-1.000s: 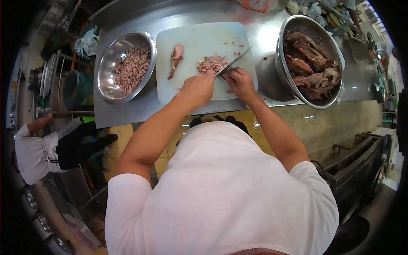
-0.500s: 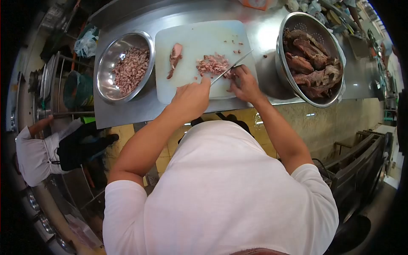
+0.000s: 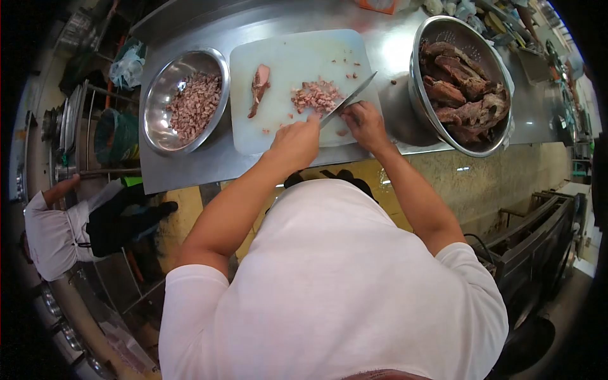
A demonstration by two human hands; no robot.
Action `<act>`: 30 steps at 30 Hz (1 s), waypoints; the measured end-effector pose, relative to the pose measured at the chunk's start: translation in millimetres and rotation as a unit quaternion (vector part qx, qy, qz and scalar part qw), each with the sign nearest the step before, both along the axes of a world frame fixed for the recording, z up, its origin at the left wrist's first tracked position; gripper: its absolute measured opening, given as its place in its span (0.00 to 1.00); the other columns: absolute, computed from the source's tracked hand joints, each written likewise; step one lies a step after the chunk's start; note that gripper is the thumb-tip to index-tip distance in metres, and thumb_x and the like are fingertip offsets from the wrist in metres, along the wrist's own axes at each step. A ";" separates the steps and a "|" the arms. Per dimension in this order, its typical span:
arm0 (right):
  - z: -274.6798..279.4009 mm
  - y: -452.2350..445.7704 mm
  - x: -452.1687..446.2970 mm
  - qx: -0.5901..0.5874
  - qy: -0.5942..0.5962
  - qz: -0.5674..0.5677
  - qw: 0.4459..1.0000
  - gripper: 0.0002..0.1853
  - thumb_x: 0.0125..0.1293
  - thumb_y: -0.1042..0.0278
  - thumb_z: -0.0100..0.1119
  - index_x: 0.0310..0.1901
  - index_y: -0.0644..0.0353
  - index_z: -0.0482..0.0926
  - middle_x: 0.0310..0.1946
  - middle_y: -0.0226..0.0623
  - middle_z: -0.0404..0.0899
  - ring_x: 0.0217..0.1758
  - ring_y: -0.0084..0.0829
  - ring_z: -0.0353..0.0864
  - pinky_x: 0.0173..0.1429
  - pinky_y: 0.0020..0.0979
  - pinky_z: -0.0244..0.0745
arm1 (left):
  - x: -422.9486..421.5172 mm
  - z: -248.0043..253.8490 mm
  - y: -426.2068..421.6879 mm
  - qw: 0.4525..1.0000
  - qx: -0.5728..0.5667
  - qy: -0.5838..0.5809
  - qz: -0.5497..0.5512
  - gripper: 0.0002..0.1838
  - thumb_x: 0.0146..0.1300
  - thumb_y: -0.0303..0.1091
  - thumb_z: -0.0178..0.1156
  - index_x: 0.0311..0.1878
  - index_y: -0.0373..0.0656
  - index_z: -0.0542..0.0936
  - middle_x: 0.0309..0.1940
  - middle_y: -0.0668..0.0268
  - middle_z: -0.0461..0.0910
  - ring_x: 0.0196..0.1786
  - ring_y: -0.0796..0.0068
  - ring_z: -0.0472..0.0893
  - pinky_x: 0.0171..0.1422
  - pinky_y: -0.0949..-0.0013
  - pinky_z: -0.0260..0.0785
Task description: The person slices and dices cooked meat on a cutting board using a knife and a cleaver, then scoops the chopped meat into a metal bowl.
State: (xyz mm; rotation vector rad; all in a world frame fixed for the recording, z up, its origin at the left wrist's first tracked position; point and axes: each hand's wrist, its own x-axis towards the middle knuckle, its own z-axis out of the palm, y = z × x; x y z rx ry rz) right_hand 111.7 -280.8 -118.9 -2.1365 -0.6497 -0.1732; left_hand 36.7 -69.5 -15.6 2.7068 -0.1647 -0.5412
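Observation:
My left hand (image 3: pixel 296 144) is closed around the handle of a kitchen knife (image 3: pixel 351 96), whose blade slants up and to the right over a white cutting board (image 3: pixel 253 139). Just right of the blade, my right hand (image 3: pixel 366 125) has its fingers bent and pressed together on a piece of meat, mostly hidden by the fingers and blade. Chopped meat (image 3: pixel 315 95) lies in a loose pile left of the knife. A longer strip of meat (image 3: pixel 258 92) rests apart on the board's left side, and small bits are scattered at its upper right.
A steel bowl (image 3: pixel 155 95) of diced meat (image 3: pixel 195 106) stands left of the board. On the right, a metal colander (image 3: pixel 415 82) holds large dark meat pieces (image 3: pixel 465 95). The steel table (image 3: pixel 399 117) ends close to my body. Another person (image 3: pixel 63 228) is at far left.
The knife blade has turned to show more of its flat side. My left hand has shifted slightly right, and my right hand has drawn a little lower, with its fingers more gathered.

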 end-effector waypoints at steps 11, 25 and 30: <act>5.5 -13.2 -1.9 -0.017 -0.031 0.042 0.998 0.04 0.65 0.79 0.63 0.41 0.63 0.83 0.40 0.44 0.82 0.46 0.48 0.83 0.50 0.43 0.80 | 5.1 -15.4 -4.6 0.999 -0.023 -0.032 0.002 0.08 0.67 0.24 0.53 0.46 0.33 0.70 0.36 0.39 0.84 0.44 0.34 0.84 0.49 0.38 0.73; 13.1 -18.1 -14.5 -0.141 -0.013 0.038 0.989 0.36 0.58 0.48 0.76 0.63 0.57 0.73 0.63 0.52 0.71 0.69 0.55 0.69 0.73 0.55 0.64 | -17.6 23.8 28.1 0.992 -0.070 -0.013 0.108 0.12 0.75 0.37 0.54 0.51 0.37 0.74 0.37 0.40 0.83 0.46 0.33 0.82 0.50 0.38 0.71; 5.7 -11.6 -0.6 -0.334 -0.012 0.002 0.943 0.74 0.44 0.16 0.69 0.83 0.58 0.47 0.84 0.58 0.43 0.87 0.62 0.39 0.85 0.65 0.35 | -86.5 12.7 69.2 0.976 0.021 -0.035 0.213 0.12 0.75 0.37 0.54 0.49 0.37 0.73 0.33 0.39 0.82 0.42 0.30 0.82 0.47 0.36 0.71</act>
